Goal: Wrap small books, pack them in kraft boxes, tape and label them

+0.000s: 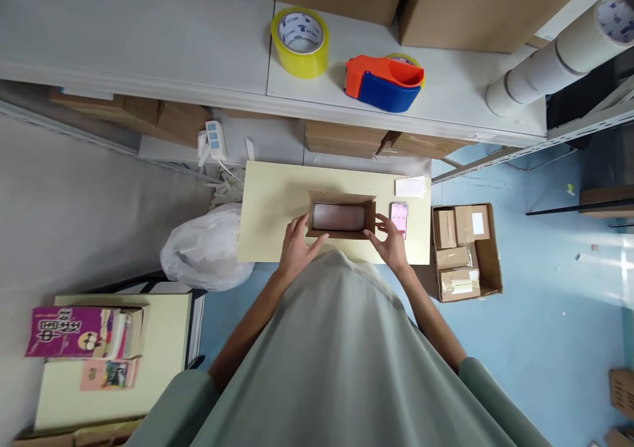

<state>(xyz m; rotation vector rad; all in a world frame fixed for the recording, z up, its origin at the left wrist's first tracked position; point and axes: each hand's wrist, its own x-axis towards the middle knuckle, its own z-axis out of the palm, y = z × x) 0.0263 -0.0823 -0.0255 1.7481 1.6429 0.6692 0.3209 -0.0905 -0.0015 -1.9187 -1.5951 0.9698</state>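
Note:
A small cardboard box (341,234) with its top open stands on the pale yellow table (272,203), right in front of my body. Inside it lies a pale, smooth surface (339,217); whether this is an item or the bottom I cannot tell. My left hand (298,243) grips the box's left end, with the thumb at the near edge and the fingers along the side. At the opposite end, my right hand (391,242) holds it the same way. Just beyond the right fingers rests a phone (399,218) with a pink screen, and white cards (410,187) lie behind it.
Above the table, a shelf (173,44) carries a yellow tape roll (307,61), an orange and blue tape dispenser (384,84) and stacked white rolls (535,74). A large carton (490,252) of small boxes stands right; a white plastic bag (203,249) sits left.

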